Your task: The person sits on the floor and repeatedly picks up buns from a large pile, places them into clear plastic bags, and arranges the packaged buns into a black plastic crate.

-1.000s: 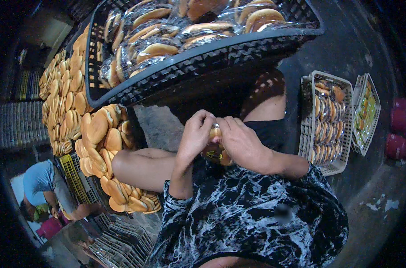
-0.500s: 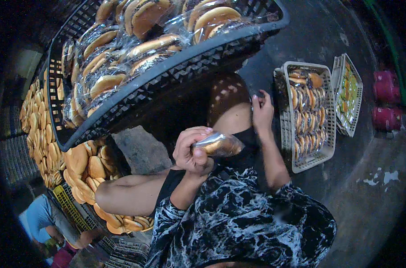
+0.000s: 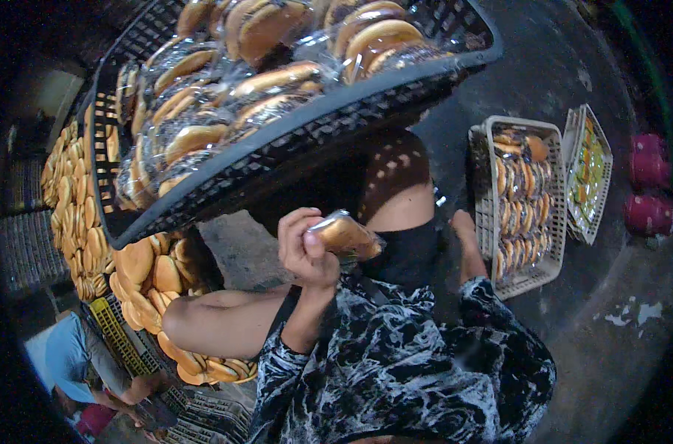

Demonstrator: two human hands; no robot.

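Note:
My left hand (image 3: 307, 251) is closed around one bun (image 3: 347, 235) in clear plastic wrap, held up in front of my lap. Above it, a large dark crate (image 3: 307, 122) is piled with wrapped buns (image 3: 196, 140) that show a dark filling. My right hand (image 3: 464, 224) is low beside my right thigh, close to the left wall of a pale crate (image 3: 484, 214). Its fingers are blurred and mostly out of sight. Rows of wrapped filled buns (image 3: 525, 211) stand on edge in that pale crate.
Farther right stands a second pale crate (image 3: 590, 174) with yellow-green packaging, then two dark red cylinders (image 3: 650, 189). Loose unwrapped buns (image 3: 140, 270) lie heaped on the left. At lower left, another person (image 3: 92, 362) in a blue top is near stacked crates (image 3: 211, 411).
My right hand has dropped from beside my knee toward the pale crate, and its spread fingers no longer show. The bun in my left hand has tilted. The whole view has shifted slightly.

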